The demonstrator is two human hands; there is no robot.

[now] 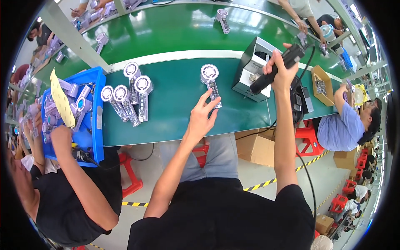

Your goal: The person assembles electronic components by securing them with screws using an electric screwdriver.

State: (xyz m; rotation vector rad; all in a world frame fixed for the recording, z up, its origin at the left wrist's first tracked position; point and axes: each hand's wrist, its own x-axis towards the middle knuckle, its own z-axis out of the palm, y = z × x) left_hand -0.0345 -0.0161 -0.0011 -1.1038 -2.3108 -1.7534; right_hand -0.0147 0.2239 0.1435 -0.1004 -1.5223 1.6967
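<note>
A pale lilac handheld fan (213, 84) lies on the dark green worktop (177, 98), grille side up, straight ahead of the person at 12 o'clock. Its long axis runs almost directly away from the body, tilted slightly: the round head points to between 11 and 12 o'clock, the handle's end to between 5 and 6. The left hand (201, 117) reaches in from 7 o'clock of the fan, fingers loosely spread, fingertips resting at the handle; whether they pinch it I cannot tell. The right hand (282, 71), at 2 o'clock from the fan's handle, is wrapped around a black corded tool (265, 81), whose lower end points to between 7 and 8 o'clock, in front of a grey and black box (246, 79); I cannot tell if they touch. At 9 o'clock from the fan lie four similar fans (143, 85), heads toward 11 to 12 o'clock, and past them, also at 9, a blue bin (99, 118) of more parts. A cardboard tray (328, 99) sits at 3 o'clock
</note>
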